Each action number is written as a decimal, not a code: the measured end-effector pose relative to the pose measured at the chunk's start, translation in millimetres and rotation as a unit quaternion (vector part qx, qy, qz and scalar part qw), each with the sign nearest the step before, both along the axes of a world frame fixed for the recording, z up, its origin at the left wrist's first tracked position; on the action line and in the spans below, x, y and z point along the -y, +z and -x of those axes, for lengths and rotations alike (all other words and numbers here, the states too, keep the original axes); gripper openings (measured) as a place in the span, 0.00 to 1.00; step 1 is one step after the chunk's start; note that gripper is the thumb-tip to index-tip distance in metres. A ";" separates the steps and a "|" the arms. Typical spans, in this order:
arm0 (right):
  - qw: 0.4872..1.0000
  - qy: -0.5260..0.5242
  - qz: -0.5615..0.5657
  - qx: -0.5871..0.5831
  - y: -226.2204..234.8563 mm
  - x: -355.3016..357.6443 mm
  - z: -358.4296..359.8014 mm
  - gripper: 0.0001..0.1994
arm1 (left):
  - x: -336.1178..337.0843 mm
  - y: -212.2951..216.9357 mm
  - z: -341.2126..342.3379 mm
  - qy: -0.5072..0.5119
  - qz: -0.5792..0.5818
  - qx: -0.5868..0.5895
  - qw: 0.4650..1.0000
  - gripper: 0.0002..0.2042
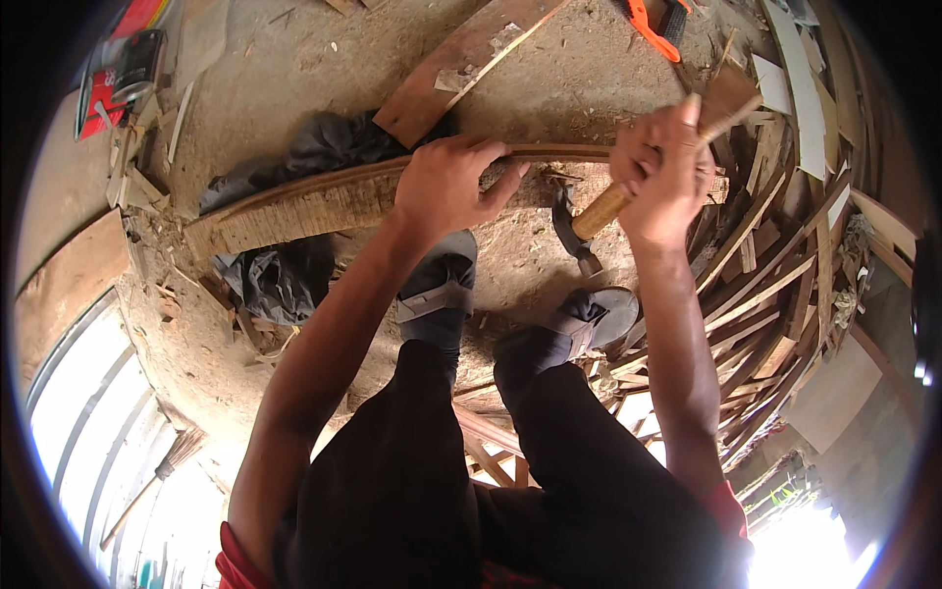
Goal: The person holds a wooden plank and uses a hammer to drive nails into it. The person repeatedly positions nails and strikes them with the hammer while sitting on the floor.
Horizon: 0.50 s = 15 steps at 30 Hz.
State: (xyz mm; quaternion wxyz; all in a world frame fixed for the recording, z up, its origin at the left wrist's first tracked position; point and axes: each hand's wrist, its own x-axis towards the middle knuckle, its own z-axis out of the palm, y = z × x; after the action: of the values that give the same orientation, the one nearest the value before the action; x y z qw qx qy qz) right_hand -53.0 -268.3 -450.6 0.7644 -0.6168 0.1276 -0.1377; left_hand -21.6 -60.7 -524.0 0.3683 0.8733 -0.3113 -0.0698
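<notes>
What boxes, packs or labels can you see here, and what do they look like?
Red pack: upper left corner, on the floor past the plank's left end; flat, red, with a clear front showing something dark and grey inside.
Orange tool: top edge, right of the middle, beyond the right hand; orange and black, no label that can be made out.
No signs or screens in view.

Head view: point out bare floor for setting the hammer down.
Bare dusty floor lies beyond the long plank, left of the slanted board. A smaller patch sits between plank and shoes. By the right hand, the wood scrap pile is crowded.
</notes>
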 end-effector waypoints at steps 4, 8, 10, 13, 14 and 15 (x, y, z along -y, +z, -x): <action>0.987 -0.089 -0.126 -0.049 -7.4 28.2 4.8 0.25 | 2.4 4.4 0.8 0.004 0.006 -0.003 1.000 0.10; 0.986 -0.099 -0.130 -0.036 -11.2 29.6 11.2 0.25 | 4.7 10.4 0.5 0.012 0.002 -0.022 1.000 0.10; 0.988 -0.100 -0.115 -0.032 -10.3 25.4 14.5 0.25 | 6.1 8.8 0.6 0.010 0.011 -0.016 1.000 0.09; 0.990 -0.108 -0.089 -0.024 1.7 12.5 16.6 0.26 | 9.0 14.7 1.3 0.022 0.016 -0.052 0.998 0.09; 0.991 -0.104 -0.087 -0.012 2.1 9.1 19.6 0.26 | 9.8 13.7 0.8 0.005 0.029 -0.032 0.999 0.09; 0.991 -0.099 -0.085 0.001 1.2 6.8 23.1 0.26 | 10.7 11.7 -0.1 -0.012 0.041 -0.011 0.999 0.10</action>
State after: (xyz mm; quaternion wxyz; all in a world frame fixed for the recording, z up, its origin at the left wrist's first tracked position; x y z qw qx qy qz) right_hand -76.1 -275.0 -449.4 0.7967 -0.5339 0.1983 -0.2021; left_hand -21.5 -71.5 -512.3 0.4065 0.8528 -0.3203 -0.0705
